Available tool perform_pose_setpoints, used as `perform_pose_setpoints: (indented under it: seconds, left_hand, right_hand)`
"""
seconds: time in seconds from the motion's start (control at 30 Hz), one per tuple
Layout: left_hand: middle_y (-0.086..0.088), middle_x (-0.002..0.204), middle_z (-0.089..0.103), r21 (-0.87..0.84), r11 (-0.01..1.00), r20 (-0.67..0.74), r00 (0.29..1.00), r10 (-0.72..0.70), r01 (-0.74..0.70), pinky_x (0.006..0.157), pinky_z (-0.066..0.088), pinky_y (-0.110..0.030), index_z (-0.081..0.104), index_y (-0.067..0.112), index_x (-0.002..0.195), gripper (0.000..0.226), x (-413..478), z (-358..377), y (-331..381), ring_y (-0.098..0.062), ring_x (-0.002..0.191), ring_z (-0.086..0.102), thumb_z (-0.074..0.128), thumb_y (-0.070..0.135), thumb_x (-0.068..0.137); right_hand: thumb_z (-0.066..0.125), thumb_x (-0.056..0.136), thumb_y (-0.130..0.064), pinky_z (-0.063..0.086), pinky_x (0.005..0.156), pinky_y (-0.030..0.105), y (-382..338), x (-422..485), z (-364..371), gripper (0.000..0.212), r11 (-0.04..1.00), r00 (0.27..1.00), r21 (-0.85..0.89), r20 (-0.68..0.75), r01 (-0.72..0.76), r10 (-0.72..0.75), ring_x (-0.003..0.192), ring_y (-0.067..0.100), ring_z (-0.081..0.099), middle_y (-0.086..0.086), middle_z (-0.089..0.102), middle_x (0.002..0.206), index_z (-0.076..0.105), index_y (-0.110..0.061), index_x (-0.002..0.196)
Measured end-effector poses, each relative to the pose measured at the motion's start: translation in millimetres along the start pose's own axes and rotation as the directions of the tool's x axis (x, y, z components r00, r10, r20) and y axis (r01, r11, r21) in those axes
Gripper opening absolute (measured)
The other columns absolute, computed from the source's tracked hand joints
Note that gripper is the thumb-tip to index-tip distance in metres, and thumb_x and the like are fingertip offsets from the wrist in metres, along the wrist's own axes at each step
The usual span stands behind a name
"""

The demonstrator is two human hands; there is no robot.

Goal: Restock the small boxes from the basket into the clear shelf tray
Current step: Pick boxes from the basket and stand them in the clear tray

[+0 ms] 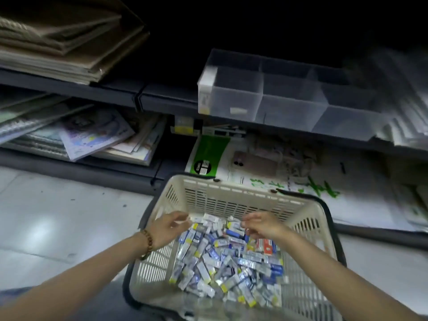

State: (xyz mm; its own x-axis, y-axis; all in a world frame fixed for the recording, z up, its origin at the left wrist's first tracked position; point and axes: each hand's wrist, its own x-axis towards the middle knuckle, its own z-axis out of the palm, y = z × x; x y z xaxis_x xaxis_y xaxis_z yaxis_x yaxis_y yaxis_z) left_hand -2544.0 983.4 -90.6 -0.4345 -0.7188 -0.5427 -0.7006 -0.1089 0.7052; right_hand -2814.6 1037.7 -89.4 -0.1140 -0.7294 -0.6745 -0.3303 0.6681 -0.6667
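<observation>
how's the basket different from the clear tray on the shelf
The basket is opaque cream with slotted walls; the clear tray is see-through with solid walls. The basket is one open space heaped with small boxes; the clear tray is split into compartments and looks almost empty. The basket sits down at floor level; the clear tray sits up on a shelf. Both are open-topped plastic containers.

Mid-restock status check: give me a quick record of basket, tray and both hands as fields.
basket: cream, on the floor, small boxes piled loose inside
clear shelf tray: on the shelf above, three compartments; a small white patch shows low in the left one
left hand: over the pile's far left, grip blurred
right hand: over the pile's far right, grip blurred
</observation>
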Motion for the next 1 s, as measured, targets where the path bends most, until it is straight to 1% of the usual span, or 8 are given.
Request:
perform_pose_setpoints:
  seconds: [0.13, 0.23, 0.3, 0.53, 0.6, 0.67, 0.87, 1.0]
  left_hand:
    - [-0.006, 0.144, 0.04, 0.026, 0.977, 0.044, 0.976, -0.212, 0.211, 0.101, 0.03, -0.021, 0.04, 0.01, 0.138, 0.05, 25.6, 40.7, -39.0, -0.02, 0.131, 0.04, 0.045, 0.036, 0.095]
    - [-0.009, 0.147, 0.037, -0.014, 0.959, 0.034, 0.959, -0.282, 0.283, 0.103, 0.03, -0.024, 0.04, 0.007, 0.139, 0.049, 46.9, 65.9, -49.8, -0.023, 0.133, 0.037, 0.047, 0.031, 0.096]
    - [-0.01, 0.145, 0.038, -0.032, 0.958, 0.011, 0.959, -0.284, 0.284, 0.104, 0.031, -0.027, 0.04, 0.007, 0.138, 0.049, 61.4, 83.3, -55.5, -0.025, 0.132, 0.038, 0.047, 0.029, 0.096]
    - [-0.014, 0.118, 0.063, 0.007, 0.96, -0.07, 0.958, -0.279, 0.281, 0.097, 0.043, -0.029, 0.058, 0.01, 0.124, 0.035, 90.9, 118.5, -84.9, -0.028, 0.113, 0.056, 0.058, 0.023, 0.091]
    - [-0.008, 0.107, 0.067, 0.095, 0.955, -0.114, 0.956, -0.27, 0.281, 0.092, 0.046, -0.031, 0.061, 0.012, 0.112, 0.035, 95.8, 123.4, -89.3, -0.025, 0.105, 0.059, 0.066, 0.031, 0.084]
    - [0.0, 0.101, 0.068, 0.124, 0.95, -0.166, 0.95, -0.266, 0.287, 0.088, 0.045, -0.025, 0.06, 0.016, 0.104, 0.037, 99.7, 127.4, -89.6, -0.019, 0.1, 0.061, 0.072, 0.037, 0.077]
    - [-0.001, 0.09, 0.069, 0.16, 0.941, -0.213, 0.941, -0.263, 0.299, 0.068, 0.044, -0.022, 0.057, 0.016, 0.096, 0.035, 103.3, 134.5, -89.3, -0.013, 0.078, 0.059, 0.078, 0.028, 0.072]
    - [0.003, 0.093, 0.069, 0.152, 0.933, -0.208, 0.934, -0.292, 0.325, 0.079, 0.05, -0.024, 0.061, 0.02, 0.097, 0.029, 103.9, 133.3, -89.8, -0.012, 0.087, 0.062, 0.077, 0.028, 0.073]
  right_hand:
    - [0.066, 0.086, -0.01, 0.047, 0.056, 0.021, 74.1, 35.4, 32.1, 0.013, 0.99, 0.99, -0.026, 0.02, -0.14, 0.141, 0.059, 0.01, 0.057, 0.004, 0.062, 0.076, 0.067, -0.006, 0.098]
    - [0.067, 0.086, -0.013, 0.046, 0.082, 0.024, 96.9, 47.7, 42.7, 0.025, 0.991, 0.996, -0.115, 0.054, -0.068, 0.074, 0.097, 0.021, 0.063, 0.009, 0.065, 0.107, 0.066, -0.003, 0.108]
    - [0.067, 0.086, -0.016, 0.041, 0.088, 0.023, 100.4, 52.4, 47.3, 0.034, 0.991, 0.996, -0.131, 0.082, -0.014, 0.025, 0.115, 0.024, 0.056, 0.011, 0.059, 0.125, 0.061, -0.004, 0.118]
    - [0.062, 0.091, -0.024, 0.033, 0.11, 0.036, 101.2, 74.8, 67.4, 0.048, 0.956, 0.977, -0.272, 0.206, 0.109, -0.053, 0.136, 0.025, 0.036, 0.006, 0.038, 0.148, 0.048, -0.011, 0.135]
    - [0.063, 0.09, -0.023, 0.03, 0.11, 0.035, 107.1, 77.7, 72.5, 0.05, 0.94, 0.976, -0.315, 0.21, 0.131, -0.066, 0.139, 0.025, 0.031, 0.007, 0.034, 0.15, 0.047, -0.011, 0.136]
    - [0.065, 0.089, -0.023, 0.029, 0.111, 0.038, 112.4, 77.5, 76.3, 0.051, 0.939, 0.979, -0.314, 0.183, 0.139, -0.084, 0.139, 0.025, 0.031, 0.008, 0.035, 0.149, 0.048, -0.012, 0.135]
    - [0.065, 0.089, -0.028, 0.03, 0.109, 0.044, 127.4, 72.3, 82.7, 0.055, 0.927, 0.981, -0.343, 0.167, 0.149, -0.096, 0.137, 0.026, 0.031, 0.007, 0.036, 0.148, 0.044, -0.019, 0.139]
    - [0.065, 0.088, -0.029, 0.028, 0.111, 0.042, 125.9, 69.3, 88.7, 0.049, 0.897, 0.974, -0.378, 0.096, 0.228, -0.207, 0.137, 0.023, 0.031, 0.004, 0.04, 0.145, 0.049, -0.02, 0.134]
